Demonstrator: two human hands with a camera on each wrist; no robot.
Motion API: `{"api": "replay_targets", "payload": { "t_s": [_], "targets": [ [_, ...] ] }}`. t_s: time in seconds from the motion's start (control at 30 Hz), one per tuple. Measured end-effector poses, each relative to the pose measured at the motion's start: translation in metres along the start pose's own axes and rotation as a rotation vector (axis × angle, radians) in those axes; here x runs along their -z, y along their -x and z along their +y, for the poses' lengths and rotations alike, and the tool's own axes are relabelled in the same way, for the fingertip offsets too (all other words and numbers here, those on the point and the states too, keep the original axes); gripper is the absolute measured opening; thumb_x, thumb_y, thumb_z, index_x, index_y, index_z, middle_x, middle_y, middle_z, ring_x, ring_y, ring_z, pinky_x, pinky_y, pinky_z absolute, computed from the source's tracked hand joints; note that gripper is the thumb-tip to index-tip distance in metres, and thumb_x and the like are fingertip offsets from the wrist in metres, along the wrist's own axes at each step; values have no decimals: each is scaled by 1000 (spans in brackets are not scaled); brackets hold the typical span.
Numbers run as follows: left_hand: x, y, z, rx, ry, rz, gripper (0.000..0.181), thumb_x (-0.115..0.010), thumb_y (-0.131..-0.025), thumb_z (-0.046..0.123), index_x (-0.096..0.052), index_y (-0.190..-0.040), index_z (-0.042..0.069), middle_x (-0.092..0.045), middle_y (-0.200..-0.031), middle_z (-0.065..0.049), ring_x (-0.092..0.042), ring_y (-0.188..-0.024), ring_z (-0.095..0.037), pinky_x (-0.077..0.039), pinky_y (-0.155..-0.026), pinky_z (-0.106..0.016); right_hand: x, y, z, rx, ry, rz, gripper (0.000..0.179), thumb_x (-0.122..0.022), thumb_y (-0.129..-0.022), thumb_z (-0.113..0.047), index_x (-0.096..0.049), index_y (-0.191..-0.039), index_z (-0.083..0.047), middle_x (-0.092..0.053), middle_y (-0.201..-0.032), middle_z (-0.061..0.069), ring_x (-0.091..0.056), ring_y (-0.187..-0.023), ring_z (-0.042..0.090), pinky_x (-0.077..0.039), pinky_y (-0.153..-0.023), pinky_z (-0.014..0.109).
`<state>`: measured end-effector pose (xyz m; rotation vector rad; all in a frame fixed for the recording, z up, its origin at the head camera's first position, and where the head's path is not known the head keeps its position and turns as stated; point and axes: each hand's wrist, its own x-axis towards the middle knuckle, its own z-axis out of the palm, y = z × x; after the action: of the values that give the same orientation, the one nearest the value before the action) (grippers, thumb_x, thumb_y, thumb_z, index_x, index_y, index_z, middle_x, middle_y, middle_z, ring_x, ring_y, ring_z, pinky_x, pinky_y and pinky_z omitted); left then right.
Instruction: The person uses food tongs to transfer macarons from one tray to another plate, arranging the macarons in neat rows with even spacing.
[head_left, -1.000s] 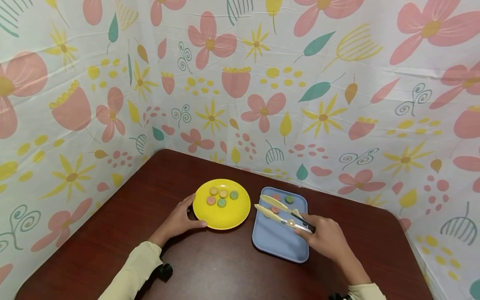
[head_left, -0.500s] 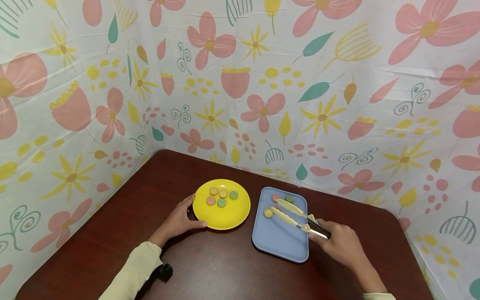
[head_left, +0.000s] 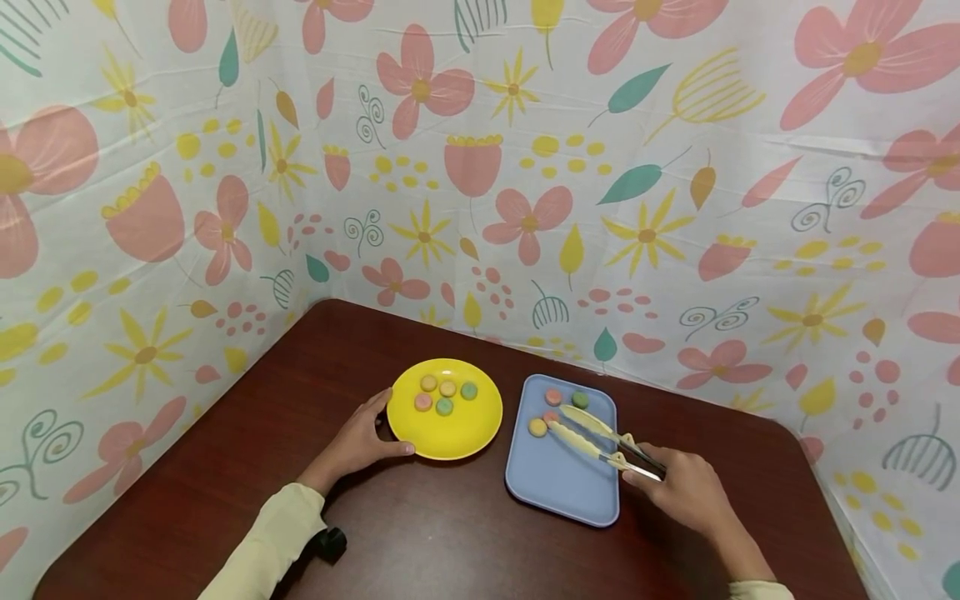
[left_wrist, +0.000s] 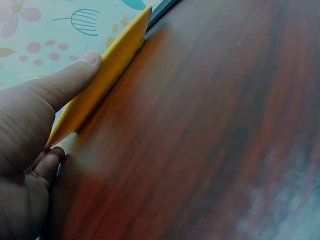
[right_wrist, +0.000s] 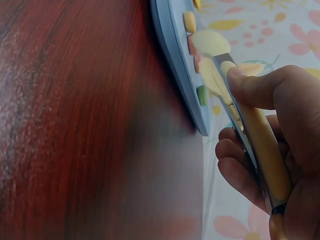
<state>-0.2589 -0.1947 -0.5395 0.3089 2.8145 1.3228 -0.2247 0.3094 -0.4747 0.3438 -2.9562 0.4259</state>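
My left hand (head_left: 355,443) grips the left rim of a round yellow plate (head_left: 450,437), thumb along the near edge and fingers curled at its side. Several small macarons lie in the plate's far half: tan ones (head_left: 447,388), green ones (head_left: 444,407) and a pink one (head_left: 423,402). In my right hand (head_left: 686,490) I hold tongs (head_left: 577,442) with cream tips, arms spread and nothing between them. They hover over a blue tray (head_left: 558,492), tips close to a pink macaron (head_left: 551,417). A yellow macaron (head_left: 537,427), another pink one and a dark green one (head_left: 581,401) sit nearby.
Plate and tray stand side by side on a dark brown wooden table (head_left: 420,533), the tray to the right. Behind and to the left hangs a flower-printed cloth (head_left: 465,250). A black strap device (head_left: 331,544) is on the left wrist.
The tongs have drawn back to the right and a little down, uncovering the yellow macaron on the tray; in the last half second they barely shift. My left hand and the plate stay put.
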Motion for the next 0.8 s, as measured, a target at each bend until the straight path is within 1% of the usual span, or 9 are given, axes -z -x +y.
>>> {"api": "replay_targets", "payload": {
  "t_s": [0.2, 0.47, 0.63, 0.8],
  "targets": [
    [-1, -1, -1, -4, 2, 1, 117, -80, -64, 60, -21, -153, 12, -25, -155, -8, -29, -138, -30, -36, -105, -49, -3, -1, 1, -8, 10, -9, 59, -73, -77, -53, -70, -116, -9, -71, -95, 7, -55, -70, 14, -45, -63, 42],
    [-2, -2, -2, -25, -1, 11, 115, -81, -64, 59, -23, -153, 16, -28, -154, -6, -32, -136, -28, -37, -104, -49, -6, -4, 2, 2, 17, -9, 60, -73, -77, -54, -70, -116, -8, -71, -95, 8, -53, -67, 14, -44, -61, 41],
    [-1, -1, -1, -20, 3, 9, 115, -81, -64, 58, -23, -153, 15, -27, -155, -6, -31, -137, -29, -37, -104, -49, -6, -6, 1, 20, 18, 3, 57, -74, -78, -51, -71, -114, -7, -71, -94, 7, -54, -67, 13, -45, -61, 40],
    [-1, 0, 0, 0, 0, 7, 116, -81, -64, 59, -22, -153, 13, -25, -155, -7, -29, -138, -29, -37, -104, -49, -6, -8, -1, 27, 16, -4, 55, -74, -78, -48, -71, -115, -7, -71, -94, 6, -52, -66, 12, -43, -60, 38]
  ]
}}
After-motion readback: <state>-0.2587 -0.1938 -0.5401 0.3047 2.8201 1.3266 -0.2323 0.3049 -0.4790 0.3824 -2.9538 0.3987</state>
